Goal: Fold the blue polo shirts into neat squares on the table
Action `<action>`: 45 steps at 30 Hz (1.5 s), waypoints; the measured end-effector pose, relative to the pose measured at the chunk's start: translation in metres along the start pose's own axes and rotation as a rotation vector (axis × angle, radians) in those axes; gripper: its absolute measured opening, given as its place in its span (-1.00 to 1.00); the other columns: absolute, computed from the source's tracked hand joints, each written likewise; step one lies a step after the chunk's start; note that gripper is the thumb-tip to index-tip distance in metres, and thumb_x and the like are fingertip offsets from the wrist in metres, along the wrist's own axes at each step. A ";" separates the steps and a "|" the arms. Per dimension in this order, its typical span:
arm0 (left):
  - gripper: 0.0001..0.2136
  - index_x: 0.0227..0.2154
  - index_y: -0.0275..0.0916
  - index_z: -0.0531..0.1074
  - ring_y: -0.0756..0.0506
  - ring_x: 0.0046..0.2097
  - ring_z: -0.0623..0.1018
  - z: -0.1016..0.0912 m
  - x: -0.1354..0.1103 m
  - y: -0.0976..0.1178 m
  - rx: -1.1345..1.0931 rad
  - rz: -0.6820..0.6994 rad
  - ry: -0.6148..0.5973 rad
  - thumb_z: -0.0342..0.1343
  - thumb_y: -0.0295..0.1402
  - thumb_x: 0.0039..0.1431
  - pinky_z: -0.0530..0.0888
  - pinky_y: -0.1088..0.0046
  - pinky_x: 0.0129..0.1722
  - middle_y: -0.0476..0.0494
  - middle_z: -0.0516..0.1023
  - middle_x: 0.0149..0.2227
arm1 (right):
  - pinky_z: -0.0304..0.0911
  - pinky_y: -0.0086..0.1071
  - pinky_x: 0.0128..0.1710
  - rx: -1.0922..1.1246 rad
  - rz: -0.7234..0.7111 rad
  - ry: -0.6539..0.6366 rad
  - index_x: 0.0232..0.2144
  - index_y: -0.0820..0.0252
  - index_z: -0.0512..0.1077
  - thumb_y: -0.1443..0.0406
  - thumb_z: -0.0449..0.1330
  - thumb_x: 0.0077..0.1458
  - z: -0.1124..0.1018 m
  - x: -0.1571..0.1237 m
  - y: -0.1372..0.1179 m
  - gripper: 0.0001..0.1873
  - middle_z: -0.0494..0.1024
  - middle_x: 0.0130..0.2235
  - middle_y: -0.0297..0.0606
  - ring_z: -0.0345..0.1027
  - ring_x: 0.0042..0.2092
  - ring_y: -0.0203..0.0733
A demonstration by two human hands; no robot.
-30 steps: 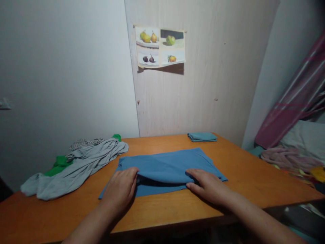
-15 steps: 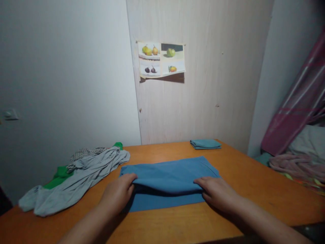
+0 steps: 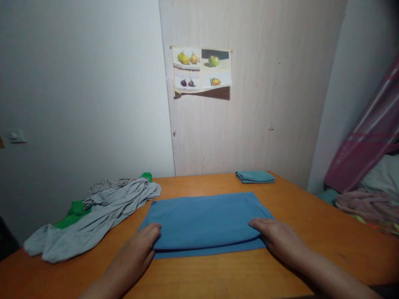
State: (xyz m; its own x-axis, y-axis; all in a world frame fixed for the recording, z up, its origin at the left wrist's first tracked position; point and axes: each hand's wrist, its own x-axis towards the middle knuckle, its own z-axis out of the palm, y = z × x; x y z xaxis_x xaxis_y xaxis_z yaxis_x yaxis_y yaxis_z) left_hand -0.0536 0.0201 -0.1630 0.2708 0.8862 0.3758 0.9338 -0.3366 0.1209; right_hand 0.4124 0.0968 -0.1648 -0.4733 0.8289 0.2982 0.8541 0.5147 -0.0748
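Note:
A blue cloth (image 3: 202, 222) lies folded in a wide rectangle on the orange wooden table (image 3: 311, 232), right in front of me. My left hand (image 3: 137, 253) holds the near left corner of its upper layer, fingers closed on the edge. My right hand (image 3: 277, 237) grips the near right corner the same way. The upper layer sits almost flush with the lower layer's near edge.
A grey garment (image 3: 93, 218) lies crumpled on the table's left side, over a green cloth (image 3: 73, 209) and a striped one. A small folded teal cloth (image 3: 254, 176) sits at the back right. Bedding (image 3: 368, 203) is beyond the right edge. A fruit picture (image 3: 202, 68) hangs on the wall.
Both hands have drawn the folded upper layer of the blue cloth toward me and lowered it flat onto the lower layer. The raised fold with its shadow is gone.

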 end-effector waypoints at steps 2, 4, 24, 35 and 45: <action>-0.73 -0.11 -0.13 0.38 -0.21 0.14 0.51 -0.004 0.000 0.004 -0.028 -0.048 -0.032 -0.03 -0.47 0.13 0.47 0.20 0.12 -0.24 0.51 0.12 | 0.25 -0.04 0.21 0.006 0.011 -0.011 0.14 0.05 0.48 0.46 0.01 0.07 0.003 0.000 0.003 -0.39 0.48 0.17 -0.18 0.39 0.17 0.00; -0.75 -0.11 -0.13 0.38 -0.20 0.10 0.54 -0.007 0.000 0.006 -0.050 -0.080 -0.063 -0.04 -0.44 0.16 0.48 0.22 0.08 -0.22 0.54 0.08 | 0.21 -0.03 0.24 0.012 0.012 -0.033 0.18 0.03 0.44 0.47 0.01 0.06 0.006 -0.002 0.006 -0.35 0.44 0.21 -0.19 0.35 0.21 -0.01; -0.53 0.09 -0.27 0.43 -0.23 0.20 0.43 0.006 0.097 0.036 0.023 -0.134 0.020 -0.24 -0.14 0.38 0.30 0.16 0.20 -0.32 0.49 0.15 | -0.05 -0.06 0.36 0.261 0.078 -0.048 0.31 0.28 0.25 -0.15 -0.13 0.30 -0.013 0.080 -0.043 -0.21 0.22 0.35 -0.02 0.00 0.39 0.07; -0.20 0.38 -0.19 0.11 -0.39 0.43 0.01 0.040 0.101 0.017 0.113 -0.423 -0.283 -0.26 0.23 0.22 -0.02 -0.20 0.32 -0.30 0.00 0.43 | -0.30 0.11 0.36 0.041 0.386 -0.220 0.37 0.33 0.08 -0.19 -0.22 0.28 0.033 0.106 0.004 -0.11 0.00 0.42 0.04 -0.27 0.44 0.14; -0.08 0.35 -0.28 0.17 -0.47 0.42 0.00 0.036 0.098 0.015 0.161 -0.613 -0.236 -0.34 0.32 0.14 -0.06 -0.23 0.30 -0.45 0.00 0.42 | -0.29 0.33 0.29 -0.088 0.489 -0.119 0.32 0.36 0.18 -0.16 -0.21 0.26 0.051 0.105 0.021 -0.12 0.08 0.39 0.10 -0.18 0.42 0.25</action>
State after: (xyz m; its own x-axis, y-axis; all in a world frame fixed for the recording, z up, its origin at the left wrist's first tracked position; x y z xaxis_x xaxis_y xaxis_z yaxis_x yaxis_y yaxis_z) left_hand -0.0050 0.1140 -0.1574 -0.2919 0.9539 0.0701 0.9533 0.2842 0.1027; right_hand 0.3696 0.2056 -0.1832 -0.0302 0.9900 0.1376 0.9944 0.0438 -0.0963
